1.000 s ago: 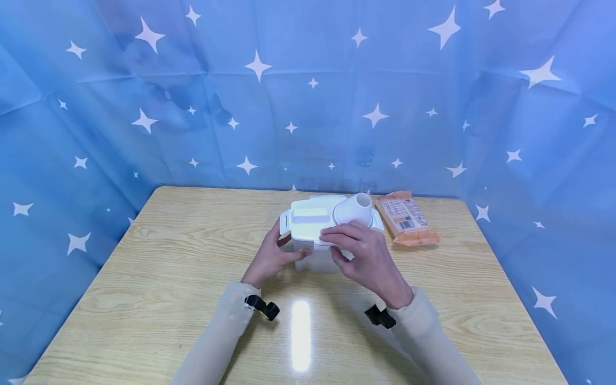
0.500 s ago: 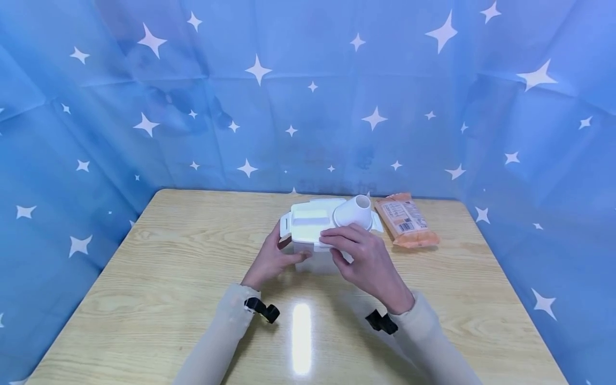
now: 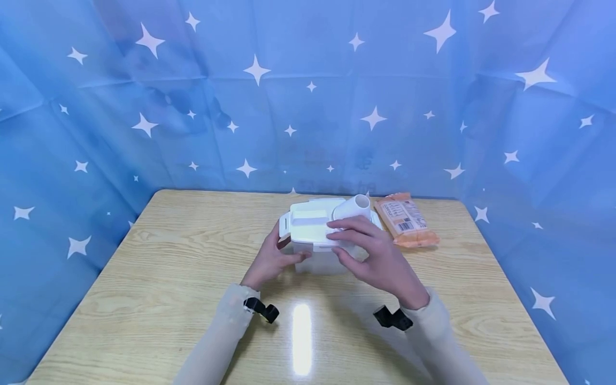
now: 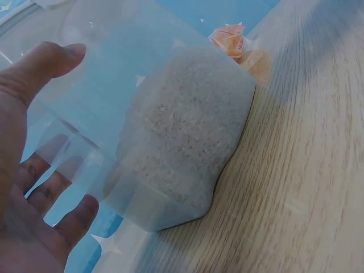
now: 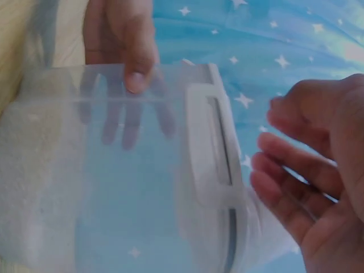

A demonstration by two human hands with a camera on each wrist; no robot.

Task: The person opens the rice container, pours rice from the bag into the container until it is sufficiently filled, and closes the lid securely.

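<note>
We see bright, even light, a white shiny glare spot on the table [image 3: 301,337] at 6 o'clock, and soft, blurry wrist pictures.

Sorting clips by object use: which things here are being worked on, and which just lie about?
In hand:
clear container, steadied by the left hand
white lid, under the right hand fingers
white cup on the lid

Lying about:
orange packet
table

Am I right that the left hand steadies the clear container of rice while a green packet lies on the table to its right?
Not quite: the packet is orange, not green, as the head view shows. The rest stands: the left hand steadies the clear container of rice, and the packet lies on the table to its right.
</note>
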